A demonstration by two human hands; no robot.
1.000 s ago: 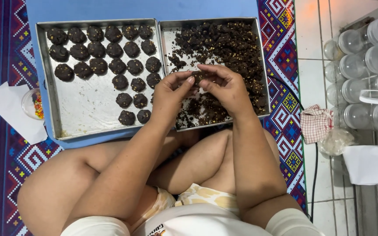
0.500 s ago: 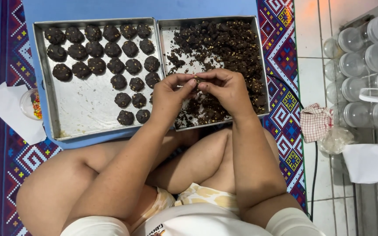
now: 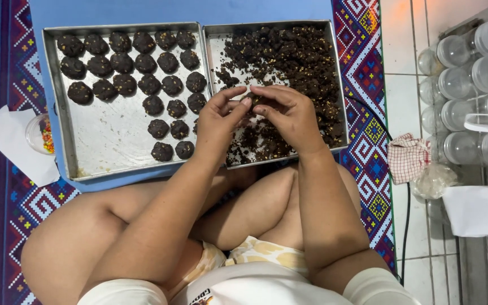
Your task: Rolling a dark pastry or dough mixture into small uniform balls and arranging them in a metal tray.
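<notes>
A lump of dark dough (image 3: pixel 251 101) is pinched between the closed fingertips of the left hand (image 3: pixel 217 120) and right hand (image 3: pixel 290 113). It is held above the dough tray (image 3: pixel 340 85) (beside the tray of shaped balls (image 3: pixel 63 141)).

Clear lidded plastic jars (image 3: pixel 470 73) stand clustered at the right.

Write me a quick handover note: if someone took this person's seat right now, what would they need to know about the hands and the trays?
Left hand and right hand: together over the right tray, pinching one dark dough lump between the fingertips.
Right tray: loose dark crumbly dough, plenty left.
Left tray: rows of shaped dough balls fill the upper part and right side; the lower left is bare metal.
Done: those balls. Left: the lump in hand and the loose dough.
</notes>
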